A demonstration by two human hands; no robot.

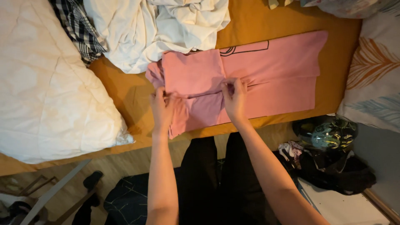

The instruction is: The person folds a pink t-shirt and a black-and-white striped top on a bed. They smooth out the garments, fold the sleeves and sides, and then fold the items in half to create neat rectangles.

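Pink shirt is laid flat across the near edge of the bed, which is covered by a mustard-orange sheet. The shirt is partly folded: its left part is doubled over into a squarish panel, its right part is stretched out flat toward the right. A dark line drawing is seen on the far edge of the shirt, near its middle.

Left hand is placed on the near-left corner of the folded panel; the fabric there is pinched between thumb and fingers. Right hand is set near the middle of the shirt, fingers curled and closed on a small bunch of cloth, with creases seen around the grip. Both hands are touching the shirt and are kept well apart from each other.

A crumpled white garment is heaped at the far side, its near edge just touching the shirt's far-left edge. A black-and-white checked cloth is seen to its left. A large white pillow is on the left part of the bed. A leaf-patterned cushion is at the right. On the floor near right, a dark helmet is seen resting on dark clothing.
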